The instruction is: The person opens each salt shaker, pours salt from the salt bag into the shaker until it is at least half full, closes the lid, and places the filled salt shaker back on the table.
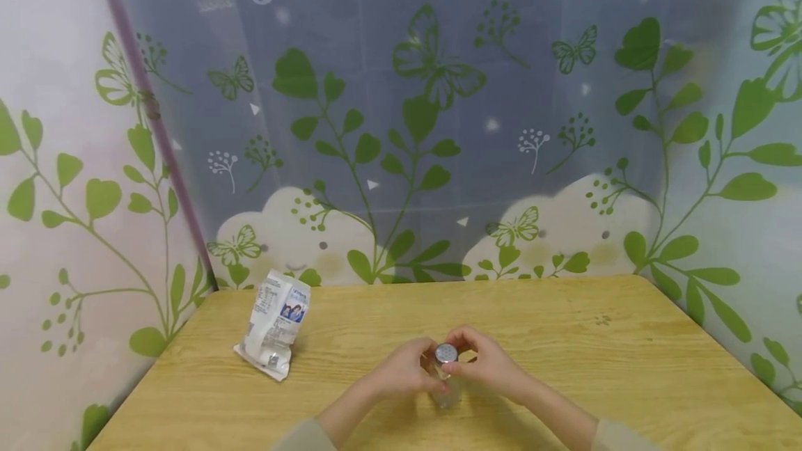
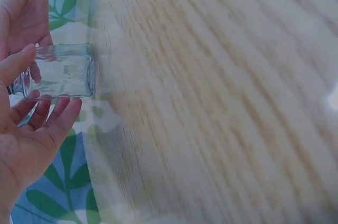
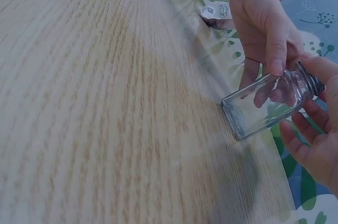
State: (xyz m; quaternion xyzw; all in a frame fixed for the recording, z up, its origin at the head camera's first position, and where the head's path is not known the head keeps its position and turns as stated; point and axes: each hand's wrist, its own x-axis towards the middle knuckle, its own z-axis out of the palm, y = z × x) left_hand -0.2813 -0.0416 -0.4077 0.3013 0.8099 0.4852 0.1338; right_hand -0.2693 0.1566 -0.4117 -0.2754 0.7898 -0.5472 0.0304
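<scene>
A clear glass jar (image 1: 447,397) was between the two hands, over the near part of the bench (image 1: 551,319), with its silver cap (image 1: 446,353) uppermost. The relation that mattered was along the jar's long axis: it ran roughly upright, cap at the top and base toward the wood, so the two hands met it at different heights. The left hand (image 1: 406,369) was nearer the glass body, on its left side; the right hand (image 1: 487,365) was nearer the cap, on its right. The left grip held the glass, its thumb laid on one face and fingers spread along another, as the left wrist view showed. The right grip pinched the cap end between thumb and forefinger, while its other fingers stood off from the jar. In the right wrist view the jar looked tilted, but that camera was itself turned; whether the base touched the bench could not be told.

A white packet (image 1: 276,326) sat farther back on the bench, well apart from the jar on the person's left. Behind the bench was a cloth (image 1: 376,33) printed with leaves and butterflies.
</scene>
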